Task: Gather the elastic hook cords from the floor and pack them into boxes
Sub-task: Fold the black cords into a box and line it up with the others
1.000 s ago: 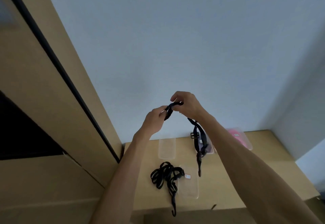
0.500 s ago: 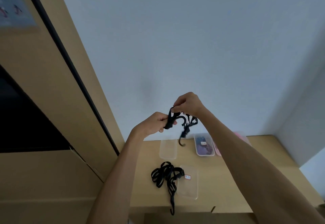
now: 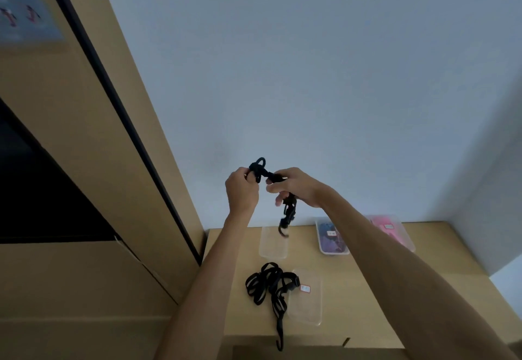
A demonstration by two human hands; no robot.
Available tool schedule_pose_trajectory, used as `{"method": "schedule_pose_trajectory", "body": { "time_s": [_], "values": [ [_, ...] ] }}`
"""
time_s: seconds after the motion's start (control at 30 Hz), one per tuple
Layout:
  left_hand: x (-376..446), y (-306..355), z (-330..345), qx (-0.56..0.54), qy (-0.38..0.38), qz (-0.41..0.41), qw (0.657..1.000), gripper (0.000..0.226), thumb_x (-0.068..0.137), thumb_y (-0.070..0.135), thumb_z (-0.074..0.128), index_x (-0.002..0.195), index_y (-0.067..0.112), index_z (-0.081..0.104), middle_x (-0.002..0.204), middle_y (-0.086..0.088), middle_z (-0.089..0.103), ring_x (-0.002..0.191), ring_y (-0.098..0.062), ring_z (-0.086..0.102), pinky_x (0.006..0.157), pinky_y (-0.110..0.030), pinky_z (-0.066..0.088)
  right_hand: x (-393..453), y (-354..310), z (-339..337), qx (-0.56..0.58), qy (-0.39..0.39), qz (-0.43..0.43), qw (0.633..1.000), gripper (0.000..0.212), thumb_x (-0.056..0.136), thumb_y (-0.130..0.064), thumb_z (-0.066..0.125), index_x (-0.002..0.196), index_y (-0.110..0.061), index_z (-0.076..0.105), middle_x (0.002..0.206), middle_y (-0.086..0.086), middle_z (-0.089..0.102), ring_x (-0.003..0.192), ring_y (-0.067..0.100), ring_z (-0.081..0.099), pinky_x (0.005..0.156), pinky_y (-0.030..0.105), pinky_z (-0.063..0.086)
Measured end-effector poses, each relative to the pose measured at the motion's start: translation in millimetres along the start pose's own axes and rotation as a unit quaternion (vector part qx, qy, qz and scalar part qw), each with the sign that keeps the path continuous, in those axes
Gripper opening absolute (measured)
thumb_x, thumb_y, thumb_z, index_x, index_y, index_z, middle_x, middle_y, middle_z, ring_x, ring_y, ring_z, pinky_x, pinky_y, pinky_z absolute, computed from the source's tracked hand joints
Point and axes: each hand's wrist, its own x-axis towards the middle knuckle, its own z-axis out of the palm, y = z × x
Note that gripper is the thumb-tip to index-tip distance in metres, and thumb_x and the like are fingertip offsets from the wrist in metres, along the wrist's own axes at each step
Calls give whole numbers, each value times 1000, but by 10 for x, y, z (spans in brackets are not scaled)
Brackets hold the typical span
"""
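Observation:
Both hands hold one black elastic hook cord (image 3: 261, 173) up in front of the pale wall. My left hand (image 3: 241, 190) pinches its looped end. My right hand (image 3: 296, 187) grips the bunched middle, and the cord's hooked tail hangs below it. A second black hook cord (image 3: 268, 283) lies coiled on the wooden surface (image 3: 353, 289) below, its hook reaching over the front edge. Beside it lies a clear box lid (image 3: 306, 300), with an empty clear box (image 3: 273, 242) further back.
A box with dark contents (image 3: 330, 236) and a box with pink contents (image 3: 391, 229) stand at the back right, partly behind my right forearm. A tall wooden cabinet with a dark opening (image 3: 42, 190) rises on the left.
The cord hung long from my right hand a second ago. It is now gathered into a short bundle between both hands, and the hands have come closer together.

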Motion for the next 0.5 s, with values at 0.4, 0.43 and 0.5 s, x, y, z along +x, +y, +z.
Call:
{"method": "schedule_pose_trajectory", "body": {
  "time_s": [0.4,0.43,0.5],
  "values": [
    [162,-126,132,29,-244,99,964,27,90,-3,48,78,7,69,67,-9,57,64,-18,42,58,-22,31,367,-278,-189,-235,173,-162,943,15,83,-10,70,95,-17,73,90,0,70,79,11,63,73,21,49],
    [183,-99,116,-20,-271,89,958,29,91,-2,48,79,11,71,75,-13,63,68,-17,47,63,-24,35,372,-237,-231,-199,174,-154,952,10,84,-12,71,92,-17,72,85,-3,70,74,7,62,68,19,47],
    [212,-43,82,-101,-289,73,949,31,88,0,50,74,18,71,78,-12,66,72,-17,50,67,-27,38,368,-122,-327,-82,151,-135,976,6,87,-19,70,89,-14,72,75,-9,69,62,4,59,59,18,44]
  ]
}}
